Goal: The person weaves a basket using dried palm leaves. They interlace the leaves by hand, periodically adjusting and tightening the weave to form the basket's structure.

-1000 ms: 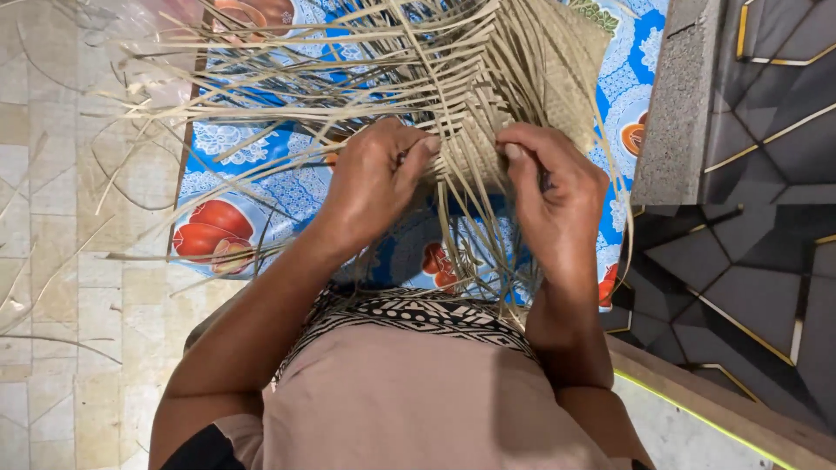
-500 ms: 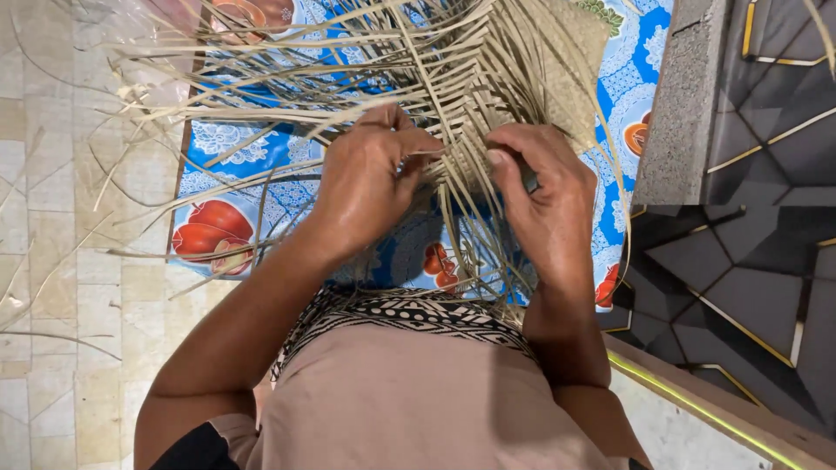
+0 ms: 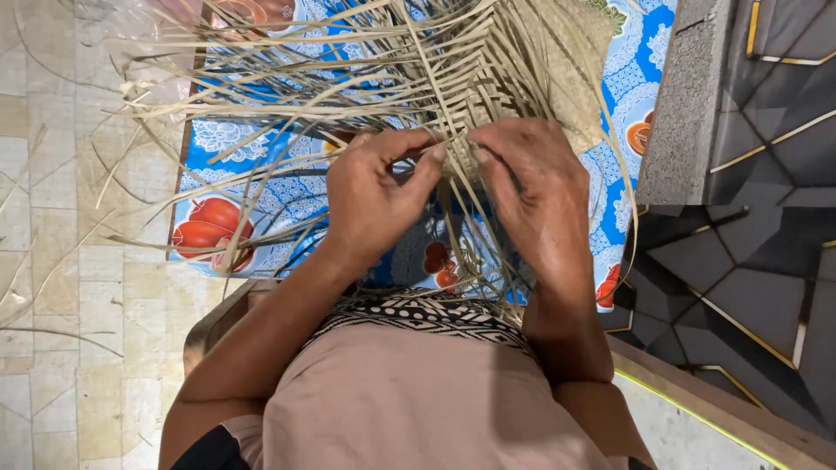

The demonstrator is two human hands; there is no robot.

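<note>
Here, a half-woven mat point(image 3: 488, 61) of pale dried leaf strips, spread over a blue patterned cloth point(image 3: 252, 191) with red fruit prints and white lace shapes. Taken as the landmark: the finished woven patch of that mat, at the upper right of it. Just below that patch, both hands together at the working edge. Left hand point(image 3: 370, 196) curled, thumb and forefinger pinched shut on a single loose strip point(image 3: 435, 144) at the edge of the weave. Right hand point(image 3: 535, 196) just beside it, fingertips point(image 3: 482, 155) pressed down onto the strips under the patch; closed on them or merely pressing, impossible to tell. Fingertips of the two hands nearly meeting, with only strips between. Left of the patch, long unwoven strip ends point(image 3: 218, 104) fanned out over the cloth and past it onto a pale tiled floor point(image 3: 52, 261). Below the patch, more loose ends hanging between the forearms toward a black-and-white patterned waistband point(image 3: 418, 313) and a pinkish garment point(image 3: 409, 400). Right of the patch, a grey concrete block point(image 3: 688, 104), then a dark floor with thin gold lines point(image 3: 766, 235).
</note>
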